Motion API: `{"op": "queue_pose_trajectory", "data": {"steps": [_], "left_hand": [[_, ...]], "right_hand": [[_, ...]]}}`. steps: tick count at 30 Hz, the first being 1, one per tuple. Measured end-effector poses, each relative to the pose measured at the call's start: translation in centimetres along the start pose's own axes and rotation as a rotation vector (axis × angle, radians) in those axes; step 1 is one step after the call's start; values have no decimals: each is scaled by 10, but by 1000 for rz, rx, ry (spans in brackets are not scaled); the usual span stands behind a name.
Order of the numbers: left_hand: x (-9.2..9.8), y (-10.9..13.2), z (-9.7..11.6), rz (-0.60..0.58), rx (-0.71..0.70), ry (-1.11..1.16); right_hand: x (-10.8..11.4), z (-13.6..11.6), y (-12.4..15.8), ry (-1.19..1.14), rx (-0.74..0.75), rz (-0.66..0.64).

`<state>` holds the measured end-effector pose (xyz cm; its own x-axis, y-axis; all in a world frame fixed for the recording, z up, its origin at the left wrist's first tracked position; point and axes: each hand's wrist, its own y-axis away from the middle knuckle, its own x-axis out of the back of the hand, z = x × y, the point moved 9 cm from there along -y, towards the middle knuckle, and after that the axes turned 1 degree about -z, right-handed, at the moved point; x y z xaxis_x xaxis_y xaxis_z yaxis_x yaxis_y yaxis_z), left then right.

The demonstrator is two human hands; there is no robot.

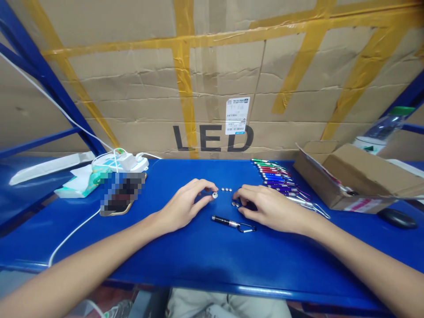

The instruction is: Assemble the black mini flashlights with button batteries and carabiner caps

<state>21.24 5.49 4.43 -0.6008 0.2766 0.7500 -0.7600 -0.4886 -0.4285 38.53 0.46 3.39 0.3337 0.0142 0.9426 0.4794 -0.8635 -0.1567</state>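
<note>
Between thumb and fingertips my left hand (192, 201) pinches a small silver button cell (215, 195). My right hand (261, 205) rests on the table with curled fingers, its fingertips at two more small round cells (235, 204); whether it grips one is hard to see. A short row of button cells (226, 190) lies between the two hands, a little farther back. Nearer to me is a black pen-shaped torch (225, 221) with a carabiner clip (247, 228), lying flat and apart from both hands.
Several coloured pen torches (273, 172) lie in a row at the right, beside an open cardboard box (351, 181) and a black mouse (396, 218). At the left are a phone (122, 194), a tissue pack (79, 181) and a power strip (132, 163). A big carton (142, 97) stands behind.
</note>
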Motion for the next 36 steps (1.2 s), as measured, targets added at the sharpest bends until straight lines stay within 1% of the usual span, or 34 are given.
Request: {"op": "queue_pose_trajectory", "data": {"steps": [5,9,15,17,22,23,25,29,33,36], "left_hand": [[0,0,-2,3,14,3],[-1,0,-4,-4,23,10],[0,-1,-2,11,25,15],[0,-1,-1,8,22,14],[0,-1,-3,-6,42,9],[0,-1,-3,-10,49,11],[-1,0,-4,-18,55,9],[-1,0,-4,-17,51,-3],[0,0,-2,-12,42,15],[1,0,1,-3,14,33]], "right_hand": [[-8,-5,-2,83,37,21],[-9,-9,-2,53,66,46],[-4,-11,-2,2,64,88],[1,-8,-2,-32,46,127],[18,7,-1,-102,-50,277],[18,10,-1,-122,-72,281],[15,14,-2,-160,-97,248],[6,14,-3,-193,-69,176],[7,12,-4,-199,-39,187],[9,6,-3,-160,6,203]]}}
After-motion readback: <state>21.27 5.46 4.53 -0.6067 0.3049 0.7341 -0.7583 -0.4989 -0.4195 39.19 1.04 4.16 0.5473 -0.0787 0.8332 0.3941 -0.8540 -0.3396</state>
